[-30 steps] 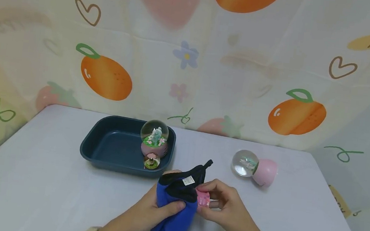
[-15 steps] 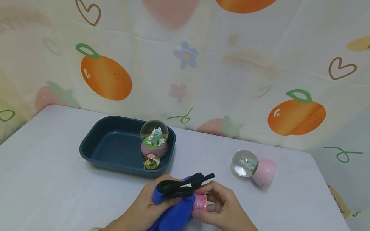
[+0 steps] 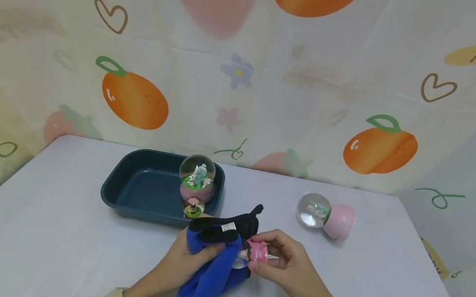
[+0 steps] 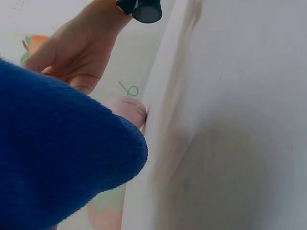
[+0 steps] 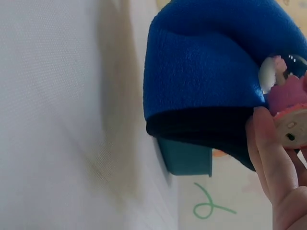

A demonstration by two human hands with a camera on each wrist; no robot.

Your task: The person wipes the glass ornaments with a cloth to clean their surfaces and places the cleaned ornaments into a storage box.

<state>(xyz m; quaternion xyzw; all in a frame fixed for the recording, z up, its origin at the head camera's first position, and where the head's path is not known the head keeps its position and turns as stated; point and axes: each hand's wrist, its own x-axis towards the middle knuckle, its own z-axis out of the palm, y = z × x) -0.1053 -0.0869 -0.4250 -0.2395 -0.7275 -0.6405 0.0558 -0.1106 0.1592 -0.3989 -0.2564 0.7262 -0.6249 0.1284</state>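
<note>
My left hand (image 3: 178,264) grips a fuzzy blue cloth (image 3: 210,273) with black edging, a black loop and a white label. My right hand (image 3: 290,267) pinches the pink base of a small snow globe (image 3: 259,252) between thumb and fingers. The globe's glass end points left, against the cloth and partly covered by it. The right wrist view shows the pale underside of the base (image 5: 292,129) beside the fingers. Blue cloth (image 4: 67,143) fills much of the left wrist view and hides the left hand there.
Behind the hands stands a dark teal tray (image 3: 125,209). At its right end are a large snow globe (image 3: 197,178) and a smaller one (image 3: 193,209) in front. Another snow globe with a pink base (image 3: 340,222) lies on its side at right on the white table (image 3: 34,233).
The cloth has shifted left and its black edge has turned. More of the small snow globe now shows, including part of its glass; earlier only the pink base was visible.
</note>
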